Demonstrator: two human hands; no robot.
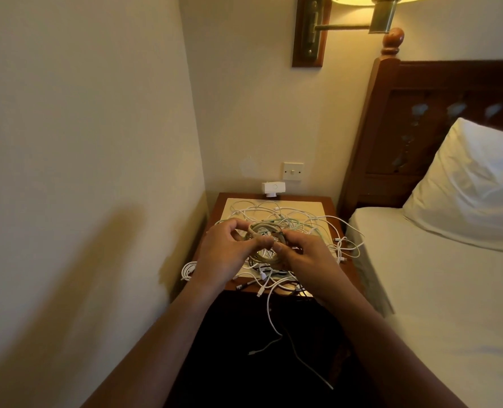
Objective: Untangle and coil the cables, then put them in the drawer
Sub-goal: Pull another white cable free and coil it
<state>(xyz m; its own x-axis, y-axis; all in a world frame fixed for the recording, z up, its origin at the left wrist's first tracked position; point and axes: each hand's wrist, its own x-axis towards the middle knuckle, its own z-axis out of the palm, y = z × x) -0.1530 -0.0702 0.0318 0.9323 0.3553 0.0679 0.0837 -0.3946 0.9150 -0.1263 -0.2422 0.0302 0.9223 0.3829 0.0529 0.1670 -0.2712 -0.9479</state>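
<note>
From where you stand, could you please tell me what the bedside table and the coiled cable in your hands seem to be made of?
The bedside table looks like reddish-brown varnished wood, given the sheen on its rim. The coiled cable seems braided fabric, matt beige with a ribbed surface, though blur leaves that open.

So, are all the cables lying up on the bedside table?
No, a few white cables hang off the front edge of the bedside table and trail down toward the dark floor.
</note>
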